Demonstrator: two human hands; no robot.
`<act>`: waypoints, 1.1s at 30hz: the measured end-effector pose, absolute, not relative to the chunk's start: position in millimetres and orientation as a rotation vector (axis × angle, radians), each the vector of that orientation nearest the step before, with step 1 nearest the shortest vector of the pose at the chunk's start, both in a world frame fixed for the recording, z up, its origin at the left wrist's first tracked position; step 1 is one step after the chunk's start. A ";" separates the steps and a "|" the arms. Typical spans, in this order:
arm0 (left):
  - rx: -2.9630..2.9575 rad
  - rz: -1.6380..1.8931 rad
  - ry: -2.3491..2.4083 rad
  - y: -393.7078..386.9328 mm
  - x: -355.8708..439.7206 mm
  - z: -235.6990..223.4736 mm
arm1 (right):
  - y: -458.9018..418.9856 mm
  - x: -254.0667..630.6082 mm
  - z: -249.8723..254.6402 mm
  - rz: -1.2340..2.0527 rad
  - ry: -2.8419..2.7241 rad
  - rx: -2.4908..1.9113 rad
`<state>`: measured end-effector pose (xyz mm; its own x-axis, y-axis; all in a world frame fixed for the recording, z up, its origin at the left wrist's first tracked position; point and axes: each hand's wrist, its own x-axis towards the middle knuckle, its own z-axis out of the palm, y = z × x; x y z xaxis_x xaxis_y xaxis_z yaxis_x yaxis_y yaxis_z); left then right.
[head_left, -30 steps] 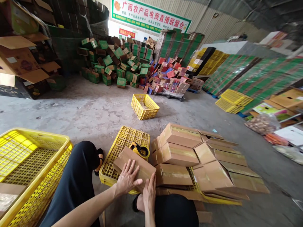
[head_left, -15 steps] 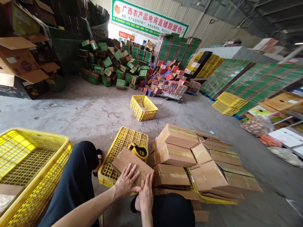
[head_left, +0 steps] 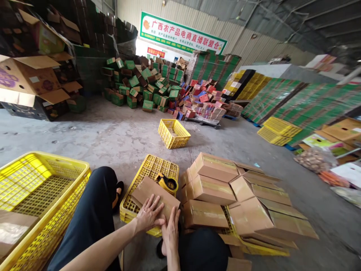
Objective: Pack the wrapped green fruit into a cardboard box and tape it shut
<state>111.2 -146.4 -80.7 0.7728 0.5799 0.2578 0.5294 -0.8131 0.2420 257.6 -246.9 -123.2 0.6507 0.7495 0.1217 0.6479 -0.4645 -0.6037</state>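
A brown cardboard box (head_left: 150, 191) lies on an upturned yellow crate (head_left: 126, 206) between my knees. My left hand (head_left: 150, 215) rests on the box's top with its fingers spread. Against the near right corner of the same box lies my right hand (head_left: 170, 229), fingers stretched out and the thumbs of both hands close together. Just behind the box, a yellow and black tape dispenser (head_left: 167, 183) sits on the crate. The underside of the box is hidden.
Taped cardboard boxes (head_left: 214, 188) are stacked at my right on a yellow crate. A large yellow crate (head_left: 81, 171) with a box (head_left: 14, 229) in it stands at my left. Another yellow crate (head_left: 174, 141) is on the floor ahead, with heaped green cartons (head_left: 148, 105) beyond.
The view has shifted slightly, so the scene sits a little lower and further right. Both hands stay on the box, in nearly the same pose.
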 end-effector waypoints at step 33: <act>2.765 0.702 1.305 -90.4 73.7 -93.2 | -224.8 267.7 -104.6 0.163 -1.126 -2.321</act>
<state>73.7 -90.4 -93.2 0.5536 0.7345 0.3924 0.7325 -0.6537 0.1902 267.7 -224.8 -104.6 0.6418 0.7565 0.1258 0.6898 -0.4979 -0.5256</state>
